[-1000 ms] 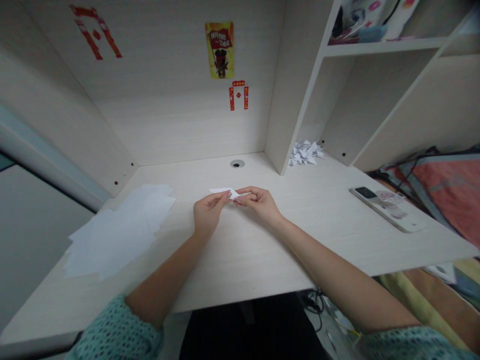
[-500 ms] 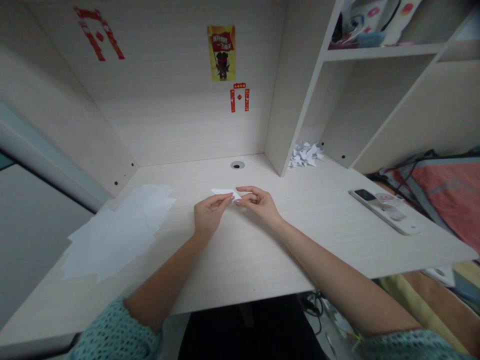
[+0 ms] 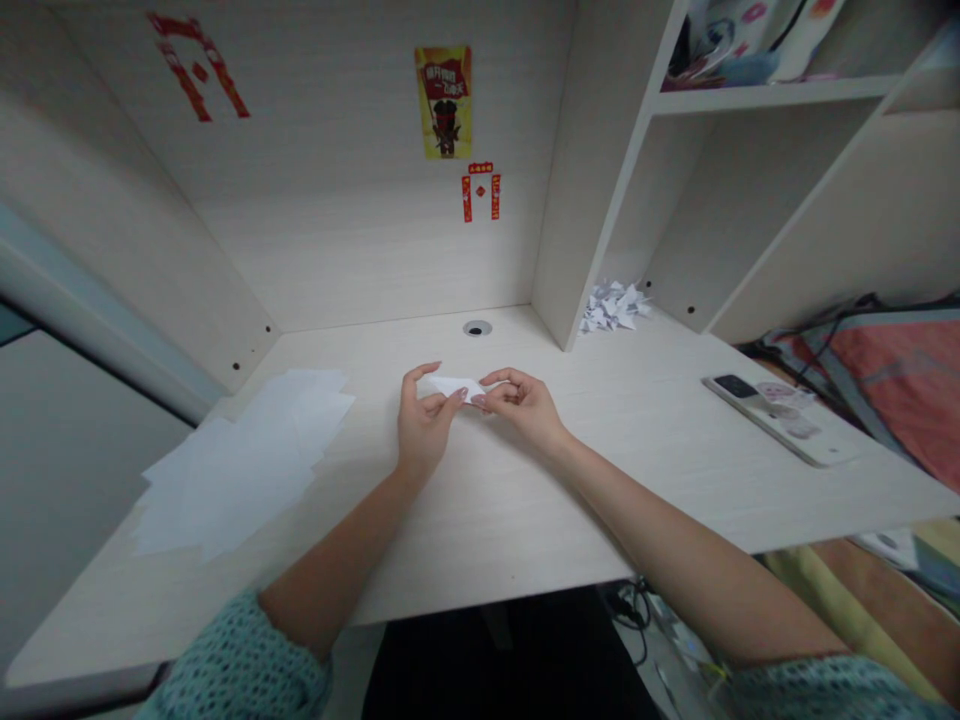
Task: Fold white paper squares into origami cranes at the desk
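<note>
A small folded piece of white paper (image 3: 459, 386) is held between both hands above the middle of the desk. My left hand (image 3: 425, 425) pinches its near side with the thumb, while the index finger is raised and curved behind the left end. At the right end, my right hand (image 3: 525, 408) grips the paper between thumb and fingers. Both thumbs meet near the paper's lower edge. Fingers cover part of the paper, so its full folded shape is hidden.
Overlapping white paper sheets (image 3: 247, 465) lie on the desk's left side. Small folded paper pieces (image 3: 616, 306) are heaped under the shelf (image 3: 772, 96). A phone (image 3: 780, 420) rests at the right. A round cable hole (image 3: 477, 328) sits near the back wall.
My left index finger has lifted off the paper and now arches upward. The paper has turned slightly to show more of its face. My right hand has barely moved.
</note>
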`<state>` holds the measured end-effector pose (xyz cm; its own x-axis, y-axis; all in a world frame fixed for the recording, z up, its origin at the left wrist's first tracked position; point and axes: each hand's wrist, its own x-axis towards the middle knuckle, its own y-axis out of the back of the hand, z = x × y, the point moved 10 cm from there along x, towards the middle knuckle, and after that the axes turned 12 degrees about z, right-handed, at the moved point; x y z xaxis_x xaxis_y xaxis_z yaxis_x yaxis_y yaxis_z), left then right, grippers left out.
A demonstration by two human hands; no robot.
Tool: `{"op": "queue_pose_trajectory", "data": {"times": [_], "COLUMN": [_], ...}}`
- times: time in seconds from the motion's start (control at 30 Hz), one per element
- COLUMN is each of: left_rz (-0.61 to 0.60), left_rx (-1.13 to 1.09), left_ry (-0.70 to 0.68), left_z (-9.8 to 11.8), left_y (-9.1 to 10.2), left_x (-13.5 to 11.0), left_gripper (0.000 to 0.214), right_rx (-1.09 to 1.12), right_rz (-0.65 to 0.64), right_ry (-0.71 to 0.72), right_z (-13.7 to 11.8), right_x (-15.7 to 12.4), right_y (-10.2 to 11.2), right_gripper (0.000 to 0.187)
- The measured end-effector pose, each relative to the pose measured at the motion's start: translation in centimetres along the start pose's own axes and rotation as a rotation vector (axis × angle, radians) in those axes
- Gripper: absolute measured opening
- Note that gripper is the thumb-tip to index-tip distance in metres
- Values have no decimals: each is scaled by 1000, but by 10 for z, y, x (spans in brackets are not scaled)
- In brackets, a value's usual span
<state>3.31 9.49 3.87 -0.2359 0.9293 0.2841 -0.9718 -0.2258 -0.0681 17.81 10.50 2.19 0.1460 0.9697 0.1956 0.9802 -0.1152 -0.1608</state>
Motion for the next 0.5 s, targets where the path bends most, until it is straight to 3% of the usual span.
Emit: {"op": "queue_pose_trajectory", "data": {"times": [0.2,0.5], "left_rz": [-43,-15], "left_rx": [4,-66], "left_ry": [57,101], "left_z": [-11,-15], "left_y": [-4,0], "left_x": [2,5], "left_gripper": [85,69], "right_rx": [21,3], "right_rz": [45,30], "right_ry": [3,-5], "right_z": [0,3], "right_x": [0,-1], "right_y": [5,2], "right_gripper": [34,33]}}
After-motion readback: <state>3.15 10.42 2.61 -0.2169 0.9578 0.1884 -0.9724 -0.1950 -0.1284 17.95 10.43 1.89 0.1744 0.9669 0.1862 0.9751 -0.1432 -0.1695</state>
